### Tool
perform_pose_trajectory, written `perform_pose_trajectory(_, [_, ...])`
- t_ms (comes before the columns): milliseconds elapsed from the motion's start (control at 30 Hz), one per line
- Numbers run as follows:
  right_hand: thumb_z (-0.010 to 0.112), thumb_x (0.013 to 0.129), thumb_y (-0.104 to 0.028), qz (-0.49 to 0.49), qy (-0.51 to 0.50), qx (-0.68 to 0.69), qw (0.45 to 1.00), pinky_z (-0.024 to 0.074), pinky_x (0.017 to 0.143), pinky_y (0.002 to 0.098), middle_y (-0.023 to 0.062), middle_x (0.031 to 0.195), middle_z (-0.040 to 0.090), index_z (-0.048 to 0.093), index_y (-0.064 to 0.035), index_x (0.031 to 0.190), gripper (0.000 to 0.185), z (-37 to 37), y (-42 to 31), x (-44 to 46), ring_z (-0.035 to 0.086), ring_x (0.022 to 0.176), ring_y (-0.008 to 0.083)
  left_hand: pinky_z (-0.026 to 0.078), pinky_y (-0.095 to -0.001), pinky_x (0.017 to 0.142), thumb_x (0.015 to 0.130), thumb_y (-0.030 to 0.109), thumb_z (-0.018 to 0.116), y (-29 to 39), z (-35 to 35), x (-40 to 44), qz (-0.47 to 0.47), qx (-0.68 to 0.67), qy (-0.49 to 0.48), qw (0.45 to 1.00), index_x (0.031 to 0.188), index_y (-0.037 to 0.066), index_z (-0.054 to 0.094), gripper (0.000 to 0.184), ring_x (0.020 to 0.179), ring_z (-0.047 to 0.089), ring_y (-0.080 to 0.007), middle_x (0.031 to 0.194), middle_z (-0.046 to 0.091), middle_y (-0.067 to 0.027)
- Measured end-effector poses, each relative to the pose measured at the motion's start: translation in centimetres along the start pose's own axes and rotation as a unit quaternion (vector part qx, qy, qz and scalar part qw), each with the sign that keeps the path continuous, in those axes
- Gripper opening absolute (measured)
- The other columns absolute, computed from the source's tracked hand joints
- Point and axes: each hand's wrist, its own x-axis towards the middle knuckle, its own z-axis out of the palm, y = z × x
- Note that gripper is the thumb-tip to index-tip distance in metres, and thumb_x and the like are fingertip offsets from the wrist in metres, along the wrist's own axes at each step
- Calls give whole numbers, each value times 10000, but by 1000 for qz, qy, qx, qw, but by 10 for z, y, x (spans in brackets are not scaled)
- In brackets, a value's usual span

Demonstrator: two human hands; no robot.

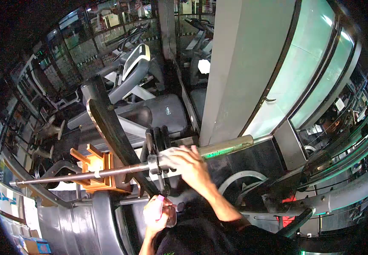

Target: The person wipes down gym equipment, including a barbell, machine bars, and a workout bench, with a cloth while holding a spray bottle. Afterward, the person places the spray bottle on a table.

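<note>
A long metal barbell (120,170) lies across the view from the left to the centre right, with a thick sleeve (226,146) at its right end. My right hand (192,168) is on the barbell near the collar, its fingers closed over a white cloth (171,156) that is partly smeared by motion. Lower down, my left hand (155,214) is wrapped around a spray bottle (171,217) with a pink top. The bottle is below the bar and apart from it. My palm and fingers hide part of it.
A dark rack upright (111,131) rises behind the bar. Beyond it stands a treadmill (154,112). A wooden stool (94,170) is behind the bar at left, and a padded bench (107,216) below. A grey pillar (239,63) and glass panels (294,63) stand at right.
</note>
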Motion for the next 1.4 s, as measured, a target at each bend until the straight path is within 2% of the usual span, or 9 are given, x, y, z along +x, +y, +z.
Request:
perform_pose_trajectory(233, [560,760,82,233,235,-145,932,461,919,435,109,1063,617,621,-77,1088,369,-92,103,-30,556,1015,339,563,-363,658,746,-74,530,4,-2,-5,-131,-197,49,970,914,-29,543,174,759,675,-271,863,620,-160])
perform_pose_trajectory(400, [514,785,59,250,93,-127,955,507,830,439,155,978,619,614,-54,1097,347,-55,66,-6,619,873,375,549,-313,620,728,-91,511,6,-6,7,-173,-199,-6,965,902,-42,554,186,738,672,-239,873,611,-148])
perform_pose_trajectory(567, [608,710,-3,27,65,-2,998,326,1092,512,103,1211,524,593,-156,1184,498,32,-17,1,468,1209,344,547,-319,658,696,-64,529,-3,-5,25,-80,-95,-52,991,877,-46,581,189,738,664,-219,848,616,-134])
perform_pose_trajectory(733, [631,710,-30,113,41,-140,983,164,1071,700,84,1178,544,603,-167,1165,475,5,6,-10,424,1256,335,536,-317,662,666,-48,537,1,1,31,-129,-110,-38,985,866,-39,597,209,731,663,-219,805,619,-128])
perform_pose_trajectory(933, [626,732,26,306,163,-237,908,152,1094,672,86,1191,523,540,-136,1206,509,-77,110,-34,445,1235,297,538,-315,652,648,-43,525,-3,4,21,-156,-109,-31,981,846,-30,606,214,705,662,-221,786,621,-118])
perform_pose_trajectory(967, [591,751,38,329,173,-235,898,257,1100,575,105,1187,529,544,-105,1205,479,-86,124,-35,471,1203,323,540,-316,652,649,-41,524,-6,5,22,-128,-82,-34,988,845,-27,607,213,703,663,-217,782,624,-111])
perform_pose_trajectory(1167, [507,836,9,371,213,-70,901,460,940,363,174,1120,584,540,-34,1222,390,-107,188,-31,573,1079,346,546,-331,647,649,-31,525,-12,13,28,-115,-66,-75,988,853,-21,623,227,698,665,-223,779,635,-116])
perform_pose_trajectory(1233, [470,895,-60,497,155,120,846,446,960,382,160,1149,614,534,24,1237,358,-121,207,-31,597,1062,277,543,-333,645,651,-20,532,-11,14,30,-92,-47,-97,990,849,-10,629,221,694,666,-229,775,638,-119])
perform_pose_trajectory(1400, [455,925,-153,485,117,440,747,475,953,334,113,1167,625,550,-7,1258,375,-126,235,-51,605,1079,202,535,-344,645,653,-12,538,-14,8,32,-78,-52,-101,991,843,1,632,213,684,658,-234,768,643,-119])
